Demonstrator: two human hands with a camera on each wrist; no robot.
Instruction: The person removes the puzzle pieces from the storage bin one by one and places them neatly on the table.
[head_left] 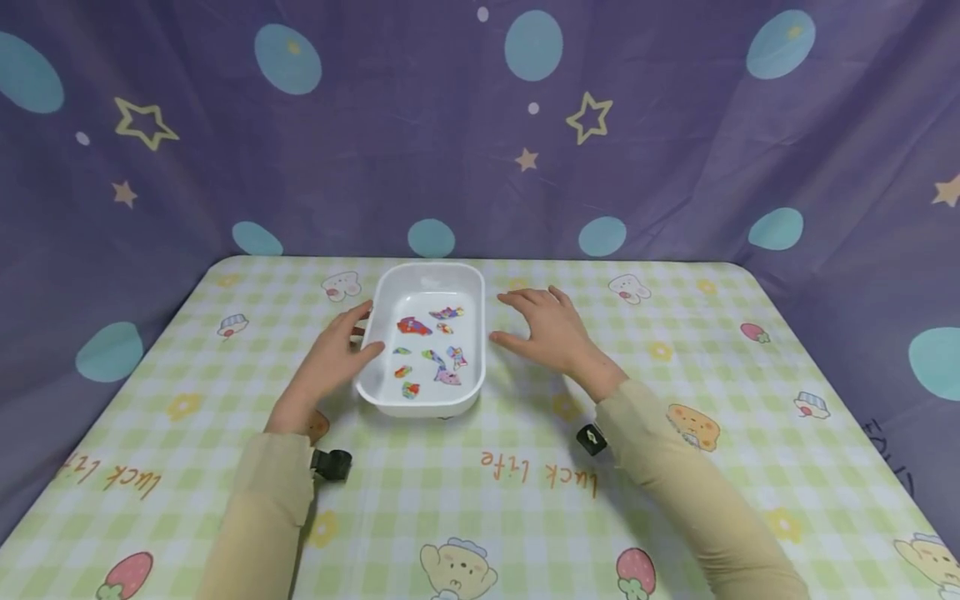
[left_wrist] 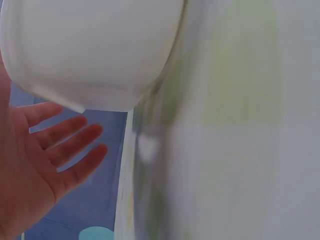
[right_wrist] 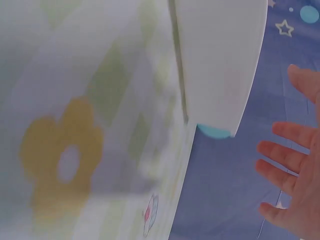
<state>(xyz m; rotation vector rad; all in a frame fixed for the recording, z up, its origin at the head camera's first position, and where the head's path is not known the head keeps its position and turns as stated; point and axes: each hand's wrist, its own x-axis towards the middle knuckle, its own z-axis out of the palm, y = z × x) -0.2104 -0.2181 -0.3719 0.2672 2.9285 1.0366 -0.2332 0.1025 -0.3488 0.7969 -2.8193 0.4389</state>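
A white rectangular plastic tray [head_left: 429, 282] stands on the table, left of the middle. Several small, colourful, irregular flat pieces lie on its floor, among them a red one [head_left: 414, 326] and a pink one [head_left: 447, 377]. At the tray's left side is my left hand [head_left: 330, 357], its thumb over the rim. The left wrist view shows that hand's fingers [left_wrist: 75, 145] spread and fairly straight beside the tray wall [left_wrist: 95, 50]. My right hand [head_left: 553, 332] hovers just right of the tray with a gap between, its fingers [right_wrist: 280, 175] spread and holding nothing.
A green-and-white checked cloth [head_left: 405, 517] with cartoon prints covers the table. Behind it hangs a purple curtain [head_left: 465, 125] with stars and dots. Each wrist wears a small black device, one at the left sleeve [head_left: 332, 465] and one at the right [head_left: 592, 439].
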